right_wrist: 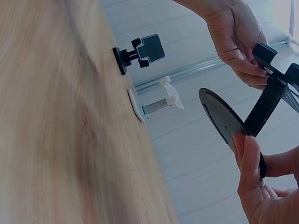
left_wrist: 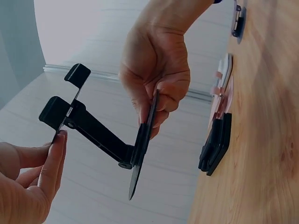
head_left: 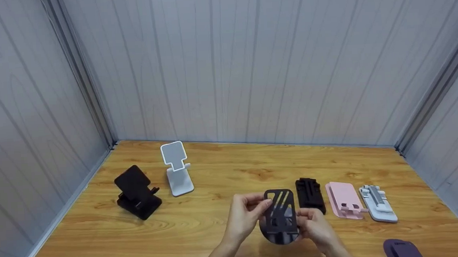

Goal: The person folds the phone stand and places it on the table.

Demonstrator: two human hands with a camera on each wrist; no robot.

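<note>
Both hands hold a black phone stand (head_left: pixel 281 224) above the front of the wooden table. Its slotted back plate faces up in the head view, over a rounded base. My left hand (head_left: pixel 240 219) pinches the slotted plate's edge between thumb and fingers. On the other side, my right hand (head_left: pixel 316 228) pinches the rounded base (right_wrist: pixel 222 116). Seen from the left wrist, a hinged arm (left_wrist: pixel 100 135) joins plate and base, which stand well apart. Two hooked lips (left_wrist: pixel 53 112) jut from the plate.
At the left stand an unfolded black phone stand (head_left: pixel 137 191) and an unfolded white one (head_left: pixel 179 181). Folded stands lie at the right: black (head_left: pixel 310 197), pink (head_left: pixel 344 197), white and grey (head_left: pixel 379 204), with a purple one (head_left: pixel 403 249) nearer the front. Panel walls (head_left: pixel 229 65) enclose the table (head_left: pixel 204 237).
</note>
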